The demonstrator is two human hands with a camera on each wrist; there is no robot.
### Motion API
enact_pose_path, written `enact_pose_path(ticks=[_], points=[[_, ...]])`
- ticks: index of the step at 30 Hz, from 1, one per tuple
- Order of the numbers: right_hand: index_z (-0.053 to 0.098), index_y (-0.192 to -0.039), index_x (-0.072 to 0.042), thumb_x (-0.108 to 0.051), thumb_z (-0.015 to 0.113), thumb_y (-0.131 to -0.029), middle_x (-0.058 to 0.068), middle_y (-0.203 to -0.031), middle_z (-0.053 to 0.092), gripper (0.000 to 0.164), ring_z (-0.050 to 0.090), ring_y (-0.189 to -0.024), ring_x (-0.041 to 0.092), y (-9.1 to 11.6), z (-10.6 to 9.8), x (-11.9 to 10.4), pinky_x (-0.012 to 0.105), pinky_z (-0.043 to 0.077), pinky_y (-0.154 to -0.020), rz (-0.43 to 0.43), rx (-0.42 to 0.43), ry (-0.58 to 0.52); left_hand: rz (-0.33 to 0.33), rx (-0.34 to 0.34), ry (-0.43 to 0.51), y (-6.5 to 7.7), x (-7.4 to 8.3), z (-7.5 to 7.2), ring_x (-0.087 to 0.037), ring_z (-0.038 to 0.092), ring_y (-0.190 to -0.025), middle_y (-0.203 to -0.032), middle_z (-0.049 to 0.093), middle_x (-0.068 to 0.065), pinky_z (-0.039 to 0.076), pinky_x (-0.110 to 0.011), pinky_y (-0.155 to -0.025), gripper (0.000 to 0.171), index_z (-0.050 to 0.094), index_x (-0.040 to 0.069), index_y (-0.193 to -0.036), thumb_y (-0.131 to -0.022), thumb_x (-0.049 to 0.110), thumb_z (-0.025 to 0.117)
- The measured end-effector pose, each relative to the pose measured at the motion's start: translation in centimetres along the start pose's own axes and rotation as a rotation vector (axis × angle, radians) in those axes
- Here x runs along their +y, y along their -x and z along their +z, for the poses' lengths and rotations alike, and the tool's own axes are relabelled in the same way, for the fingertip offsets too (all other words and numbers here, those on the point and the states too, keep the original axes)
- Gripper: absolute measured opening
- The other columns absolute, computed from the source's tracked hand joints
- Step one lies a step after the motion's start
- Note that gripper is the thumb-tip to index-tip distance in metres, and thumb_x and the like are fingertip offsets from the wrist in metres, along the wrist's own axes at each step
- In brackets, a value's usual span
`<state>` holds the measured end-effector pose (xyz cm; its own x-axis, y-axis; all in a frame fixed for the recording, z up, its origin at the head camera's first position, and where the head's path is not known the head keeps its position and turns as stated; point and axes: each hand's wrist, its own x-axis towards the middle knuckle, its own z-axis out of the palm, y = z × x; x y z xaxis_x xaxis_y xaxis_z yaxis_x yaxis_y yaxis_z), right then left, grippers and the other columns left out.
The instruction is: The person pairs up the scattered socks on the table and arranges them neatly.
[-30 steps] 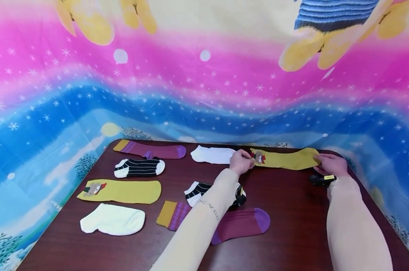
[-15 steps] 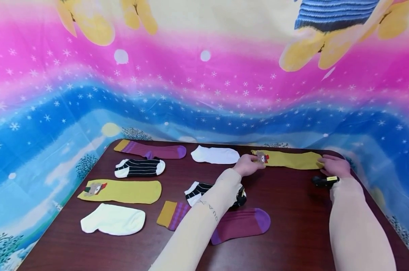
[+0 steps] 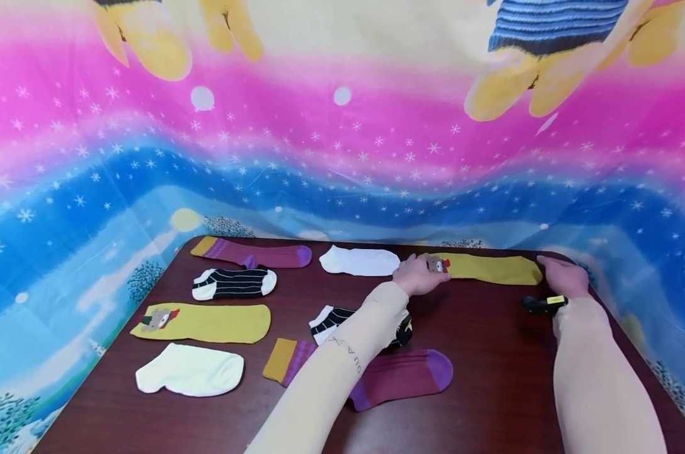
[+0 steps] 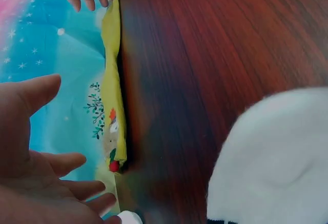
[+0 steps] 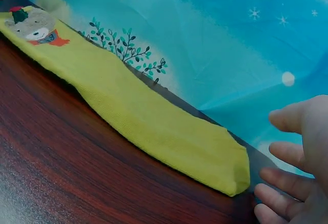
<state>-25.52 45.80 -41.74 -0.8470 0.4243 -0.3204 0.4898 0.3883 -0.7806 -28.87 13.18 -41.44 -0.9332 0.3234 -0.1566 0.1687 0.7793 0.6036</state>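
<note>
A long mustard-yellow sock (image 3: 492, 269) with a bear patch on its cuff lies flat along the back edge of the table. My left hand (image 3: 420, 275) is at its cuff end, overlapping the patch in the head view. In the left wrist view the left fingers (image 4: 84, 189) are spread, with a gap between them and the sock. Just past the toe end is my right hand (image 3: 566, 277). Its fingers (image 5: 284, 183) are loosely extended beside the toe in the right wrist view, holding nothing.
A white sock (image 3: 359, 260) lies left of my left hand. Under my left forearm are a black striped sock (image 3: 325, 320) and a purple sock (image 3: 410, 375). Further left lie a purple sock (image 3: 274, 254), striped sock (image 3: 237, 282), yellow sock (image 3: 217, 323) and white sock (image 3: 197, 371). A printed curtain (image 3: 342, 157) borders the table.
The yellow sock has shifted slightly right and lies flat. Both hands have moved a little right and let go of its ends; the other socks stay put.
</note>
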Motion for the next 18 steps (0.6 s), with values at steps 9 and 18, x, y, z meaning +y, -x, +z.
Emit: enact_pose_path(ticks=[9,18], points=[[0.009,-0.161,-0.001,-0.079,0.031,-0.092,0.033,-0.161,-0.013,0.107,0.000,-0.147,0.054,0.1,-0.2,-0.8,0.064,0.016,-0.115,-0.003,-0.026,0.005,0.063,0.036,0.031,-0.2,-0.1,-0.5,-0.023,0.026,-0.150,-0.165,0.029,-0.005,0.024,-0.049,-0.117,0.083,0.034,0.020,-0.161,-0.096,0.069,0.050],[-0.009,-0.157,0.001,-0.076,0.002,-0.094,0.037,-0.156,-0.016,0.100,-0.007,-0.142,0.060,0.3,0.4,-2.4,0.069,0.008,-0.113,-0.128,-0.117,0.152,0.127,0.049,-0.077,0.2,-0.6,-1.1,-0.025,0.017,-0.153,-0.168,0.020,-0.003,0.016,-0.053,-0.119,0.089,0.023,0.022,-0.164,-0.096,0.078,0.029]])
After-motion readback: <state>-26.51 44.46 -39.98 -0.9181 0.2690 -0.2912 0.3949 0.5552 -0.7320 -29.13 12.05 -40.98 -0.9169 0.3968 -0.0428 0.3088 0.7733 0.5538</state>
